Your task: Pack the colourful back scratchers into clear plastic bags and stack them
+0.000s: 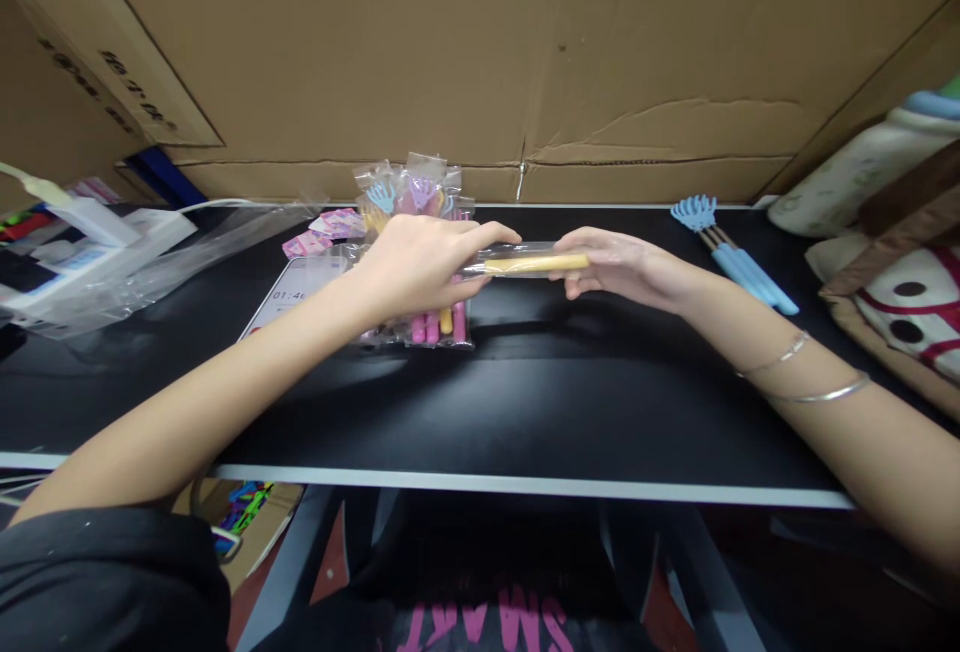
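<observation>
Between my hands, above the black table, a clear plastic bag with a yellow-handled back scratcher (pixel 536 263) lies almost level. My left hand (pixel 427 262) is closed on the left end of the bag and covers that part of it. At the handle end, the fingers and thumb of my right hand (pixel 611 262) close around the bag. Behind and below my left hand lies a pile of bagged back scratchers (pixel 431 327) with pink and yellow handles, partly hidden by the hand.
Several loose blue back scratchers (pixel 731 252) lie at right, near a pale bottle (pixel 847 177) and a fabric bag (pixel 919 297). Pink printed cards (pixel 337 224) and a phone (pixel 277 297) lie left of the pile. Plastic sleeves (pixel 180 262) and a power strip (pixel 97 257) are farther left; cardboard (pixel 525 52) stands behind.
</observation>
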Motion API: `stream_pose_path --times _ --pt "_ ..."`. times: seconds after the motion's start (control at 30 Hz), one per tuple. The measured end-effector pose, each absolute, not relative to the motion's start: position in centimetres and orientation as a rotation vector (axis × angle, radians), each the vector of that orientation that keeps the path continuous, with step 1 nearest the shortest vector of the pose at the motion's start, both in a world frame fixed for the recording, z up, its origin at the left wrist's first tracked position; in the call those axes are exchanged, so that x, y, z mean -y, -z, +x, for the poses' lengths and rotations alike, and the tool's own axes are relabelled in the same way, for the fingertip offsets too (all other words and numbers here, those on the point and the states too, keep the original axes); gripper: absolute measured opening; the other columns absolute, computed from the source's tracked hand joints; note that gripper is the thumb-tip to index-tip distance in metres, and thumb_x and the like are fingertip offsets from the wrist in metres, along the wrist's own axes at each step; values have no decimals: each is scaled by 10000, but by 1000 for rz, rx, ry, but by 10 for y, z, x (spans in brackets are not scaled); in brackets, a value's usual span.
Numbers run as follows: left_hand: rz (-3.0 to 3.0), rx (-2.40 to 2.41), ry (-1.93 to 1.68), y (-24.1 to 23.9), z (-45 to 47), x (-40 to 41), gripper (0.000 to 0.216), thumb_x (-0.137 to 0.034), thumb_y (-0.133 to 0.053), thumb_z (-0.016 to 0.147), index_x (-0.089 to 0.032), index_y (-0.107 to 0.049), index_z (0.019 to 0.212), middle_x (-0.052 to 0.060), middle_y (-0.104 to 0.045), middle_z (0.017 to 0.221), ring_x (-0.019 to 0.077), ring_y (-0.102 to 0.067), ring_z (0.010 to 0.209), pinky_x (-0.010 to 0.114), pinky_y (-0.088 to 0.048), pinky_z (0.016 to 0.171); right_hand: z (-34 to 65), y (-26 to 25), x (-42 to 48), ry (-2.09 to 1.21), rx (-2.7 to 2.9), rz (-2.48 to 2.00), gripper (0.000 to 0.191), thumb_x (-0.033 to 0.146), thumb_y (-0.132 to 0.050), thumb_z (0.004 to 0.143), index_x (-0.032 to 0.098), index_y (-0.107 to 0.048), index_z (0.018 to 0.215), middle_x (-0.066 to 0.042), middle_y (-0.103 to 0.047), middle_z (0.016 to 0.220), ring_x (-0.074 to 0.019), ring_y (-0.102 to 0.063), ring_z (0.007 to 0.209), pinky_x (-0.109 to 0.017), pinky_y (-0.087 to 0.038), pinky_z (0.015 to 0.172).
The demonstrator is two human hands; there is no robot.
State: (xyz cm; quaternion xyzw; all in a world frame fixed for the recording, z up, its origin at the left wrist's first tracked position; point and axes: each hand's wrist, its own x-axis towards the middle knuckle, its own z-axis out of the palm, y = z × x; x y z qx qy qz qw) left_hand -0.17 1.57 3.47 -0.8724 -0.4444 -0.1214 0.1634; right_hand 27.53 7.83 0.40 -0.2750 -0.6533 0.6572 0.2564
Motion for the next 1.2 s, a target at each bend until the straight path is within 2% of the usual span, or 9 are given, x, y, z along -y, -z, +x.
stream_pose_path --times 0.2,0.37,0.53,0.77,0.9,1.0,1.1,1.2 --pt "-2486 1253 394 -35 -5 -18 410 -325 -556 888 -313 -582 1297 -15 -757 993 172 -702 797 224 -383 593 280 -7 -77 -1801 1814 -674 366 380 -733 827 224 -649 1147 -60 -709 1059 -174 -676 870 -353 -555 824" --pt "-2499 1251 339 -34 -3 -18 430 -257 -568 865 -321 -584 1290 -17 -759 992 177 -706 816 223 -359 576 277 -6 -72 -1729 1860 -732 325 368 -745 829 211 -653 1097 -33 -692 980 -147 -670 812 -336 -558 811" --pt "-2483 1278 263 -34 -2 -17 415 -284 -580 888 -331 -579 1300 -5 -756 974 184 -702 825 226 -375 606 273 0 -71 -1707 1861 -733 362 385 -763 810 207 -648 1104 -23 -690 936 -136 -658 777 -326 -559 787" --pt "-2458 1263 224 -35 -2 -16 382 -315 -592 916 -322 -573 1297 7 -746 964 197 -701 871 232 -348 595 265 1 -67 -1625 1864 -772 376 423 -753 811 201 -671 1104 -56 -715 1020 -131 -650 773 -330 -560 786" --pt "-2471 1249 253 -35 0 -13 467 -499 -622 895 -293 -556 1308 32 -731 991 218 -690 923 237 -361 618 263 1 -66 -1550 1830 -832 346 424 -753 808 199 -669 1058 -33 -709 910 -140 -662 752 -334 -564 771" --pt "-2497 1247 272 -37 2 -10 500 -607 -526 924 -275 -564 1296 33 -727 967 218 -687 898 241 -347 610 262 1 -66 -1521 1838 -844 356 442 -758 795 196 -664 1035 -18 -689 852 -148 -665 742 -337 -564 758" --pt "-2463 1277 289 -39 4 -8 393 -528 -460 988 -268 -599 1247 26 -721 922 196 -679 855 237 -326 597 263 -5 -65 -1462 1898 -848 365 474 -750 793 194 -652 1006 -23 -695 845 -153 -667 728 -343 -557 753" --pt "-2442 1265 324 -43 4 -8 327 -473 -503 984 -271 -624 1210 15 -710 896 180 -665 821 237 -333 590 267 -16 -64 -1306 2022 -854 366 500 -746 787 196 -640 962 -21 -698 768 -179 -671 744 -361 -540 777"
